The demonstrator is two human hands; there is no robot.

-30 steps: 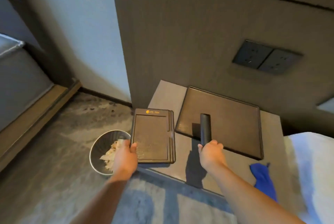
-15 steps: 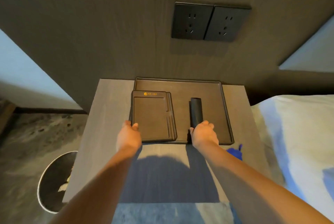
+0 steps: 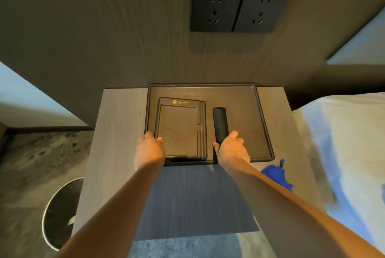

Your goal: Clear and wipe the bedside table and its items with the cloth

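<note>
Fingers point(image 3: 149, 135) curled round pad point(image 3: 179, 130), round remote point(image 3: 219, 122)

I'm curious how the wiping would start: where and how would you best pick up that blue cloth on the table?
Pinch the blue cloth at its bunched middle, fingers coming straight down from above. It lies crumpled and limp on the bedside table, beside the near right corner of the tray, so a raised fold gives the easiest hold. Part of it is hidden.

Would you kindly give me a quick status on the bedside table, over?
Left hand grips notepad holder in tray. Right hand at remote, grip unclear. Blue cloth lies on table, nothing blocking.
</note>
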